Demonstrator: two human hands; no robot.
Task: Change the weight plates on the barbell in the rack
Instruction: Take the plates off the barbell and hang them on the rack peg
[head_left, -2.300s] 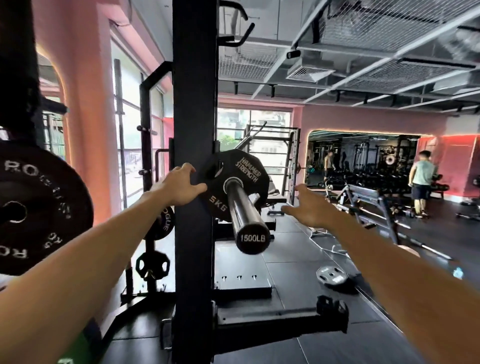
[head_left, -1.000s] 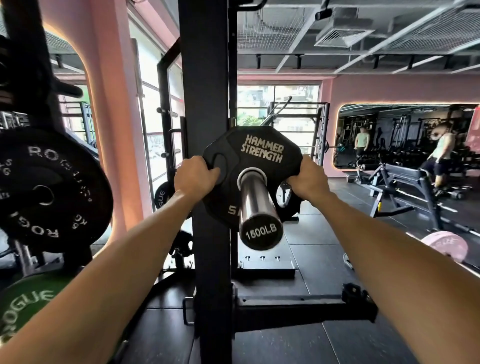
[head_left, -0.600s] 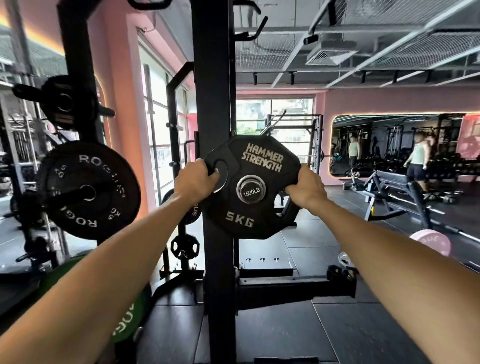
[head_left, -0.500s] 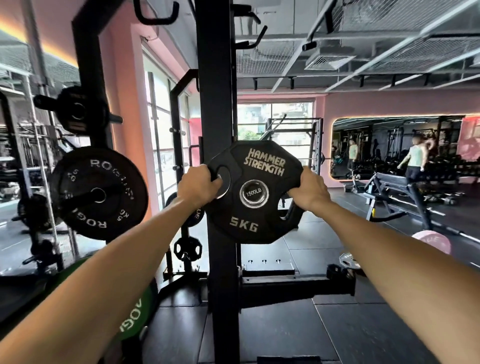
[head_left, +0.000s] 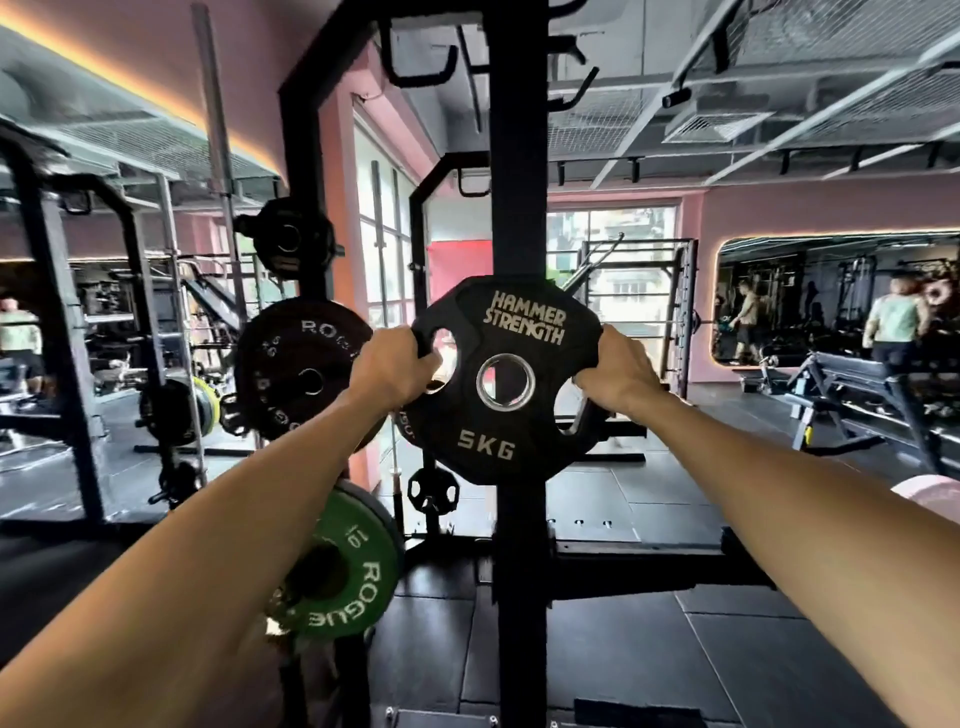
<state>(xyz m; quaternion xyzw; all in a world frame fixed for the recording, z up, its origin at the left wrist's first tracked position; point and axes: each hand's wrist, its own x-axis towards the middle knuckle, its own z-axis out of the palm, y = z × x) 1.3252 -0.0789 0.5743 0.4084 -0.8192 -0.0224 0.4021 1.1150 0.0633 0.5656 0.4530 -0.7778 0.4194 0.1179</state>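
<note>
Pink gym walls and dark rubber flooring surround the scene. Nearest, the left hand (head_left: 392, 371) and right hand (head_left: 615, 374) curl their fingers through the side grip holes of a black 5KG plate (head_left: 506, 441), lettered HAMMER STRENGTH, its steel-ringed centre hole empty, held upright between them. Just beyond the fingers stands a black rack upright (head_left: 517, 156); left of them hang a green plate (head_left: 345, 574) and a black Rogue plate (head_left: 304, 366).

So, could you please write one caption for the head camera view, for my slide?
Both hands, left hand and right hand, grip a black 5 kg plate clear of any bar, before the rack upright.
</note>
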